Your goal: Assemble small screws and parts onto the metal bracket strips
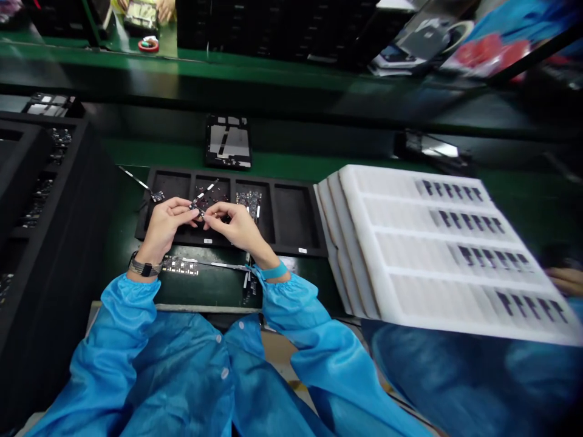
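Both my hands meet over a black compartment tray [296, 212]. Between the fingertips of my left hand [166, 221] and my right hand [234, 224] is a small circuit board [197, 210] with a thin flex strip [207, 191] rising from it. Both hands are closed in a pinch on it. Tiny reddish parts lie in the compartment behind. Several circuit boards [249, 200] fill the compartment beside my right hand. Another small board with a strip [157, 196] rests at the tray's left edge. Below my wrists, a populated board [181, 265] lies on the green bench.
At right stands a stack of white foam trays [387, 243] holding rows of dark parts. A tall black foam rack [54, 243] with boards is at left. Behind the tray sits a black device housing [228, 142]. Across the bench, another person's hand [164, 9] shows.
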Demonstrator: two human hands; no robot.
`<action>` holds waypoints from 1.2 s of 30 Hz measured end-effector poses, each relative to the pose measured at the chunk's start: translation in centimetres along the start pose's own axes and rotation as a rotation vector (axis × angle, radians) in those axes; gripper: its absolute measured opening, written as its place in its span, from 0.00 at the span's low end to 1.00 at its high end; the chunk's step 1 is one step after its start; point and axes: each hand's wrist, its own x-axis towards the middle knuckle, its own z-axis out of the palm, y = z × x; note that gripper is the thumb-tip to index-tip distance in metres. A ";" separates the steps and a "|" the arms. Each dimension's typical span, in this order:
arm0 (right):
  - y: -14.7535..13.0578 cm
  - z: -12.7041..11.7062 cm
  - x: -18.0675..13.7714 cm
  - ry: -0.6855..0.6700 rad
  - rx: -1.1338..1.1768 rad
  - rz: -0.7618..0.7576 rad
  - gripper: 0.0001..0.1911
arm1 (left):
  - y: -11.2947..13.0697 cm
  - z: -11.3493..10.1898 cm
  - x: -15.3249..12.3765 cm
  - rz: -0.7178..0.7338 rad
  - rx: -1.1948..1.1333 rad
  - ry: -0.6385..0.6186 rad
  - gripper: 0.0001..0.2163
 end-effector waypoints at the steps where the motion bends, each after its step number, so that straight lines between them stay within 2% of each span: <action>1: 0.0 0.0 -0.1 0.012 0.005 -0.003 0.10 | -0.1 0.1 0.0 -0.001 -0.005 0.004 0.22; 5: -0.2 -0.1 -0.4 0.065 0.004 -0.001 0.09 | -0.2 0.3 -0.1 -0.011 -0.033 -0.015 0.20; 19: -0.4 -0.2 -0.6 0.051 0.022 -0.001 0.10 | -0.3 0.6 -0.3 -0.002 -0.007 -0.027 0.23; 26: 0.3 -0.2 -0.5 0.033 0.102 0.019 0.12 | -0.6 0.6 -0.3 0.008 0.024 -0.006 0.24; 36: 0.7 -0.6 -0.4 0.028 0.150 0.035 0.14 | -0.9 0.5 -0.4 -0.036 0.011 -0.053 0.24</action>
